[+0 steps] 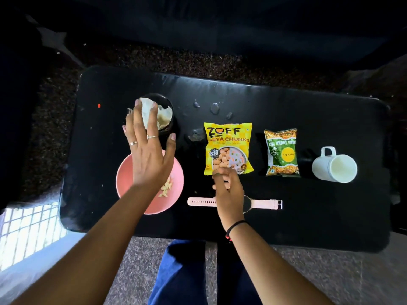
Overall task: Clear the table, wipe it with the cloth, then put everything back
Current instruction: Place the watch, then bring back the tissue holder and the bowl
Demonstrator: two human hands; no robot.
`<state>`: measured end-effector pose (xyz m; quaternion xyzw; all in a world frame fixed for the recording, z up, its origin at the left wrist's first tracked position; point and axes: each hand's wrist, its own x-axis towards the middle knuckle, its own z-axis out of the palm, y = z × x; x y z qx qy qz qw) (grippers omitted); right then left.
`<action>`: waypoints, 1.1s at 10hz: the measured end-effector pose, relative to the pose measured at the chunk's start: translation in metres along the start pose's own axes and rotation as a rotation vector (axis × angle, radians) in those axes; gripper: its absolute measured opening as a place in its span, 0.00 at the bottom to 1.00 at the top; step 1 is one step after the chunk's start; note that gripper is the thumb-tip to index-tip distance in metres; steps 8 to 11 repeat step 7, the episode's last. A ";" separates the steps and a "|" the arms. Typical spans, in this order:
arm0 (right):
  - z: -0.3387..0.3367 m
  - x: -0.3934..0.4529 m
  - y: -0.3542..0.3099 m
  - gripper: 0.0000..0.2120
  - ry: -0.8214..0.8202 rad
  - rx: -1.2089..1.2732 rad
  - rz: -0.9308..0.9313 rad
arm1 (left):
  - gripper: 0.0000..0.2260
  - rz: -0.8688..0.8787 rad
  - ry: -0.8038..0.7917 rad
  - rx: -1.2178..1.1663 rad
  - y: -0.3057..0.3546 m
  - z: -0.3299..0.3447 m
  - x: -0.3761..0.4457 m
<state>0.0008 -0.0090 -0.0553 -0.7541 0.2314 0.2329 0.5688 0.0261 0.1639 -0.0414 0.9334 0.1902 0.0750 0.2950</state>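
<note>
Head view: left hand (149,150), fingers spread wide, reaches over the white crumpled cloth (161,114) in a dark round bowl (169,126) on the black table (308,227); right hand (228,190) pinches the yellow soya-chunks packet (228,142).

Speckled floor (308,267), dark sofa (220,23) (daylight lower left).

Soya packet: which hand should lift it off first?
Right. The right hand already has fingertips at the soya packet's near edge, above the watch. The left hand is spread over the dark bowl.
</note>
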 end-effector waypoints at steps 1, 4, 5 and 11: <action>-0.029 0.011 0.008 0.12 0.036 -0.190 -0.106 | 0.28 0.007 -0.015 0.040 0.010 0.010 -0.020; -0.104 0.015 0.041 0.16 -0.031 -0.751 -0.342 | 0.27 0.114 -0.216 0.102 0.047 0.047 -0.094; -0.124 0.010 0.055 0.17 -0.063 -0.856 -0.349 | 0.28 0.136 -0.283 0.147 0.056 0.067 -0.114; -0.159 0.004 0.063 0.19 -0.061 -0.884 -0.368 | 0.28 0.090 -0.340 0.189 0.082 0.092 -0.134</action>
